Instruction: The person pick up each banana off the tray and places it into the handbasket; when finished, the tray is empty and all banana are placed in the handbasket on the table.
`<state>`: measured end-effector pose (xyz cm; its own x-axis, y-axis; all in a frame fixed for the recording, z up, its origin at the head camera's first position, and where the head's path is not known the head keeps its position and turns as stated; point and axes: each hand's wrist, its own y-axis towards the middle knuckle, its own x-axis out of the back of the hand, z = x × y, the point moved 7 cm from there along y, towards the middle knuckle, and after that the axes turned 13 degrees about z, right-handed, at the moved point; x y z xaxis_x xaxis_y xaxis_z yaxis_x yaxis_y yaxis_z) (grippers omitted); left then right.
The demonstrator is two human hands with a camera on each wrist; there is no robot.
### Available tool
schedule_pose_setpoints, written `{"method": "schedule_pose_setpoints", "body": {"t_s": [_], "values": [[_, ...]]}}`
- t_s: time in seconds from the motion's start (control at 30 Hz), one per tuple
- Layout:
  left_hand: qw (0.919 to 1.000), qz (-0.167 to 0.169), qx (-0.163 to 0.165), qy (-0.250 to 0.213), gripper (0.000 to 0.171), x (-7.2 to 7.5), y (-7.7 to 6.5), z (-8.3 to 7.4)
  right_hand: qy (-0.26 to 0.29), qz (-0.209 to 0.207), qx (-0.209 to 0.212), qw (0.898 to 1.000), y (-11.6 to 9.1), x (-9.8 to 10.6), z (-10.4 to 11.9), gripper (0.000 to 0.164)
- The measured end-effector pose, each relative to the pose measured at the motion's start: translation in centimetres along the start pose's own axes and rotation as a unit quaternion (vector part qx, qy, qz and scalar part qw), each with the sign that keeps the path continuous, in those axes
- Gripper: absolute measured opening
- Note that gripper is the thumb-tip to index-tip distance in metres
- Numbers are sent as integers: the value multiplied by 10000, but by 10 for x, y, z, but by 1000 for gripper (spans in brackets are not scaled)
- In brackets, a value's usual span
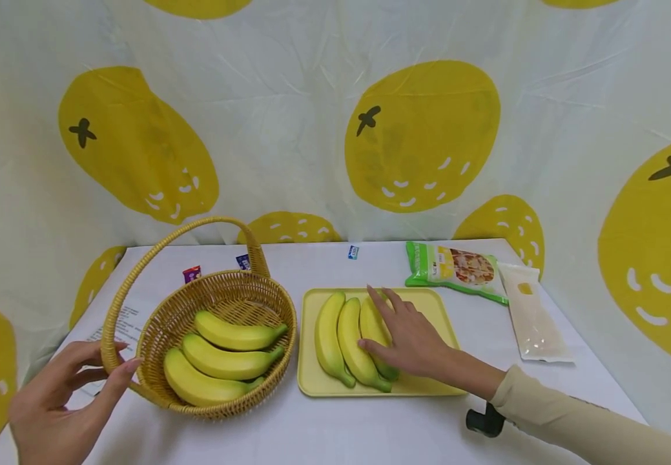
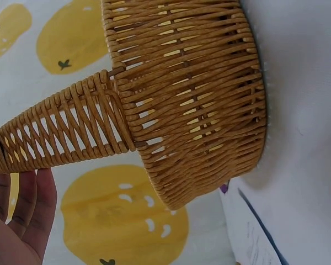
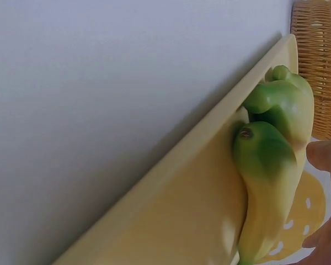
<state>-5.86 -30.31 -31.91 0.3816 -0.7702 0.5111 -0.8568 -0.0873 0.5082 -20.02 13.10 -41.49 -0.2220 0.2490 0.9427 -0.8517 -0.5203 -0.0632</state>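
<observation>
A wicker basket point(image 1: 219, 413) with a tall arched handle stands at the left, holding three bananas point(image 1: 230, 365). My left hand point(image 1: 64, 397) grips the handle near its lower end, thumb on one side and fingers on the other. In the left wrist view those fingers point(image 2: 38, 207) lie against the woven handle point(image 2: 60, 130). Beside the basket, a yellow tray point(image 1: 428, 381) carries three more bananas point(image 1: 352, 339) side by side. My right hand point(image 1: 413, 339) is over the rightmost banana point(image 1: 372, 323), fingers extended and thumb spread, partly hiding it.
A green-edged food packet point(image 1: 457, 268) and a clear pale packet point(image 1: 533, 316) lie behind and right of the tray. Small wrappers point(image 1: 192, 274) and a blue sachet point(image 1: 353, 252) are toward the back. A black object point(image 1: 485, 421) sits below my right wrist. Printed paper point(image 1: 126, 323) lies left.
</observation>
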Motion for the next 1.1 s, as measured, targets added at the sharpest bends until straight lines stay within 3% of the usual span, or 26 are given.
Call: {"method": "schedule_pose_setpoints", "body": {"t_s": [0.53, 0.7, 0.9, 1.1], "values": [[10000, -49, -50, -1, 40, 0, -1, 0, -107, 69, -172, 9998, -6, -7, -18, 82], [9999, -43, -117, -117, 38, 0, -2, 1, 10, 99, -204, 9997, -4, -7, -19, 78], [10000, -49, -2, 54, 40, 0, -3, 3, 221, 109, -168, 9996, 1, -6, -18, 76], [9972, -76, -623, -408, 40, 0, -2, 3, 292, 157, -236, 9992, 6, -6, -20, 73]]}}
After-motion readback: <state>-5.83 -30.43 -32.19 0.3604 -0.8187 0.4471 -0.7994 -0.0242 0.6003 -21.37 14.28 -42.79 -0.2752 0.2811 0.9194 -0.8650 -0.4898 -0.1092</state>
